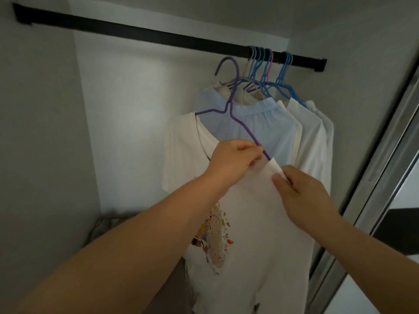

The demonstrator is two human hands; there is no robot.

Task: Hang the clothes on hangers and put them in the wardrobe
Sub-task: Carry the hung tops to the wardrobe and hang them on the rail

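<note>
Two bare forearms reach up from the lower edge, one from each side. The left hand (231, 162) has its fingers curled, pinching the lower right arm of one purple hanger (231, 103) together with the fabric at the neckline. The right hand (303, 189) pinches a folded flap of the same white cloth between thumb and curled fingers, just beside the left hand.

That cloth is one white T-shirt (249, 223), soft and thin, with a multicoloured speckled print (215, 234) on its front. It hangs partly on the purple hanger: its left shoulder is over the wire, the right side not yet seated. The hanger is slim, wire-shaped and matt, and its hook sits below the rail, free of it.

Behind the shirt hang more garments, packed close: one pale blue piece (256, 123) with a gathered, elastic-looking top edge, and at least three white or cream ones (315, 137) to its right; the exact count is hard to tell. Their hangers (265, 71) are the same thin shape, about four blue, one pink and one pale, hooks bunched together on the rail.

One black rail (147, 34), straight and flat-sided, crosses the wardrobe between two end brackets. The walls (124, 132) are smooth and white. A metal door frame (385, 159) runs diagonally at the right.
</note>
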